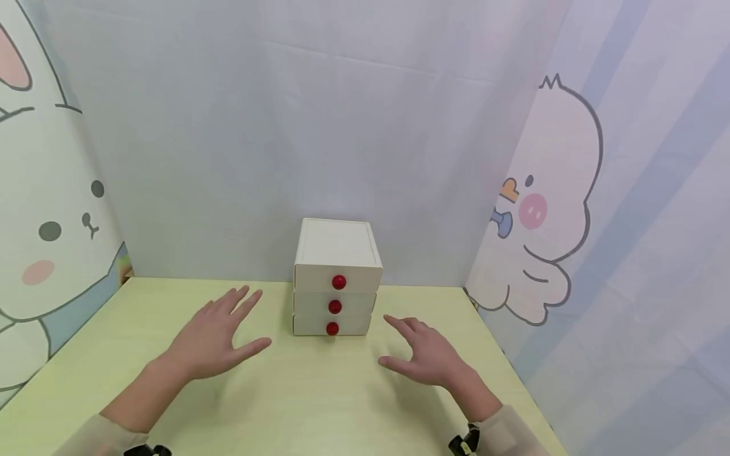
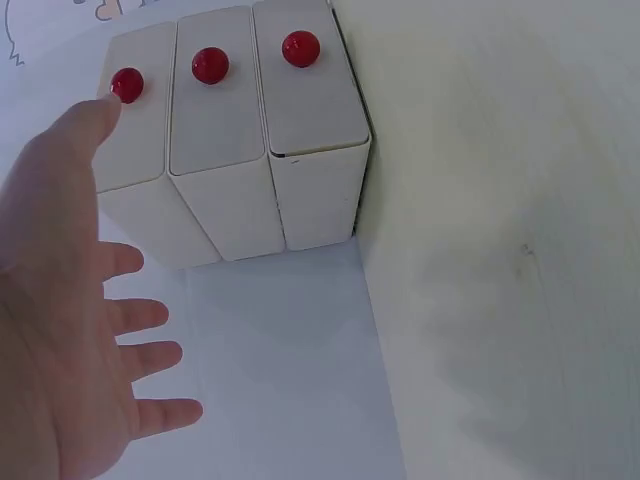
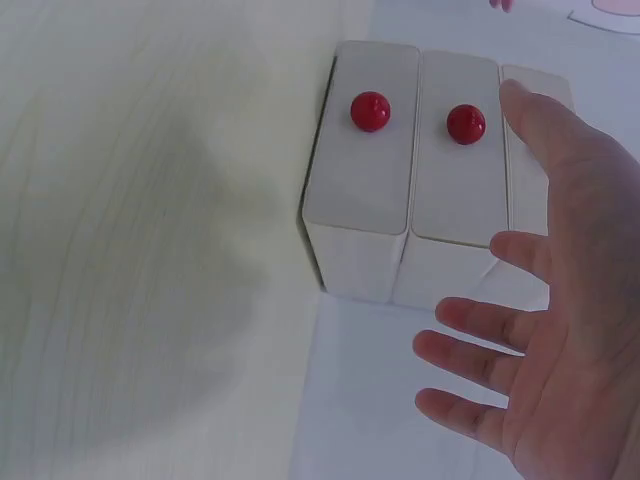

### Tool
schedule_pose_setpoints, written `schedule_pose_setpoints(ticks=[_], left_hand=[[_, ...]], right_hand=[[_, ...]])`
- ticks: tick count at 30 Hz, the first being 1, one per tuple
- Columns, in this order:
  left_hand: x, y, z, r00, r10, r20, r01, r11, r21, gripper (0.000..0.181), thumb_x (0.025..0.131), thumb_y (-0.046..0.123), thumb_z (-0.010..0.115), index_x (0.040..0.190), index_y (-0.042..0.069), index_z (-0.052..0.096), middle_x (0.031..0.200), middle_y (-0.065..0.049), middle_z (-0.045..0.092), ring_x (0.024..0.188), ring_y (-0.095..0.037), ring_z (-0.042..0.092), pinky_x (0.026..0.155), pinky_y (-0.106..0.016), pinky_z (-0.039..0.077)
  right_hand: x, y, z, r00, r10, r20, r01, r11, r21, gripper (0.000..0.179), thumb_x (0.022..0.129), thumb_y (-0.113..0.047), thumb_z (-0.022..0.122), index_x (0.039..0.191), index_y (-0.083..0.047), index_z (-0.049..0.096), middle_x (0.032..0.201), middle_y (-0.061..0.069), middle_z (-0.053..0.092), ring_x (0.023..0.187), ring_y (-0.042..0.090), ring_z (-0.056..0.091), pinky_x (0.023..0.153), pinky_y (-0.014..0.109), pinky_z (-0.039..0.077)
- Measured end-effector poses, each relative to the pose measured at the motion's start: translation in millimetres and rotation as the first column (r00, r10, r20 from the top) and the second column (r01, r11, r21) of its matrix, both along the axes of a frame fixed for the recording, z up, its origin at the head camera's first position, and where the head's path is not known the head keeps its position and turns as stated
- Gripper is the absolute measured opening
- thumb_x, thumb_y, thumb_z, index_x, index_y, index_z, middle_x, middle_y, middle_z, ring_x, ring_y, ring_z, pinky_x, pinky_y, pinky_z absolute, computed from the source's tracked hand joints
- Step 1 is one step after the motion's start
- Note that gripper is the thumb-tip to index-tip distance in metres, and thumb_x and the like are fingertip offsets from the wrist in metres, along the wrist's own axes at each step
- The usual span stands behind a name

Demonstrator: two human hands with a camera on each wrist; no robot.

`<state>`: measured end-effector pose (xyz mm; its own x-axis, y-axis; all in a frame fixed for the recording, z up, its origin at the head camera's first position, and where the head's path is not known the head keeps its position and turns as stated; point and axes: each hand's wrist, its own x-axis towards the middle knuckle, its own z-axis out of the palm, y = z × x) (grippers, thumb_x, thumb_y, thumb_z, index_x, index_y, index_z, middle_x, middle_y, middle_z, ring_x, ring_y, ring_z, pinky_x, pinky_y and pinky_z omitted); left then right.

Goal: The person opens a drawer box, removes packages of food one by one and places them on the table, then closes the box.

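Observation:
A small white drawer cabinet (image 1: 339, 244) stands at the back middle of the table. Its three stacked drawers are closed, each with a round red knob (image 1: 339, 282) on the front. My left hand (image 1: 211, 335) hovers over the table to the left of the cabinet, fingers spread and holding nothing. On the other side, my right hand (image 1: 424, 354) is held above the table with fingers extended, also holding nothing. Both hands appear apart from the cabinet. In the right wrist view, the thumb and hand hide the top drawer's knob.
The pale yellow table (image 1: 308, 399) ends at a light curtain (image 1: 228, 158) behind the cabinet. Cartoon animals are printed on the side curtains, a rabbit (image 1: 57, 177) at left and a chick (image 1: 553, 190) at right. Dark straps show at both sleeve cuffs.

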<state>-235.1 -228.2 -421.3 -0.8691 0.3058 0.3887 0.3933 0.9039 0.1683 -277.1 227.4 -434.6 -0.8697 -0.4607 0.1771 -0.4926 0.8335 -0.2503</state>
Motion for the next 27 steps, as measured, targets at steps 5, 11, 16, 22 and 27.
schedule_pose_setpoints(ticks=[5,11,16,22,27], left_hand=[[-8.5,4.9,12.0,0.998,-0.035,-0.056,0.038,0.998,0.045,0.079,0.104,0.056,0.07,0.167,0.012,0.048,0.166,-0.022,0.051,0.141,-0.05,0.06,0.107,-0.068,0.054],[-25.5,17.8,30.0,0.998,-0.046,-0.034,0.048,0.996,0.072,0.071,0.108,0.049,0.065,0.166,0.011,0.049,0.165,-0.022,0.052,0.145,-0.049,0.057,0.106,-0.068,0.055],[-49.1,31.3,47.5,0.998,-0.05,0.028,0.046,0.993,0.107,0.073,0.111,0.051,0.059,0.169,0.01,0.044,0.17,-0.022,0.046,0.153,-0.048,0.049,0.111,-0.07,0.053],[-81.9,48.0,73.5,0.994,-0.064,0.084,0.053,0.989,0.135,0.075,0.112,0.055,0.054,0.171,0.01,0.04,0.173,-0.023,0.04,0.157,-0.048,0.044,0.115,-0.072,0.049],[-110.0,58.8,89.5,0.988,-0.086,0.125,0.063,0.982,0.177,0.077,0.113,0.059,0.049,0.172,0.012,0.037,0.177,-0.022,0.035,0.162,-0.046,0.036,0.125,-0.071,0.039]], right_hand=[[-0.7,-9.6,-0.3,1.0,-0.01,0.004,0.011,0.997,-0.08,0.069,0.098,-0.068,0.07,0.157,-0.033,0.059,0.135,-0.003,0.071,0.117,0.022,0.073,0.088,0.046,0.061],[-3.1,-28.5,5.5,0.999,0.02,0.032,-0.013,0.978,-0.21,0.058,0.103,-0.058,0.071,0.151,-0.026,0.064,0.131,-0.001,0.075,0.106,0.016,0.075,0.082,0.038,0.06],[-6.2,-46.3,12.6,0.997,0.06,0.044,-0.045,0.96,-0.277,0.059,0.105,-0.051,0.071,0.154,-0.02,0.061,0.132,0.005,0.075,0.104,0.019,0.076,0.082,0.036,0.062],[-13.0,-67.5,19.4,0.996,0.086,0.032,-0.07,0.937,-0.342,0.058,0.106,-0.044,0.07,0.158,-0.021,0.056,0.135,0.008,0.073,0.102,0.019,0.075,0.085,0.033,0.061],[-20.0,-85.6,26.9,0.996,0.092,0.0,-0.084,0.909,-0.409,0.058,0.106,-0.04,0.072,0.159,-0.022,0.055,0.138,0.008,0.073,0.095,0.013,0.073,0.082,0.03,0.061]])
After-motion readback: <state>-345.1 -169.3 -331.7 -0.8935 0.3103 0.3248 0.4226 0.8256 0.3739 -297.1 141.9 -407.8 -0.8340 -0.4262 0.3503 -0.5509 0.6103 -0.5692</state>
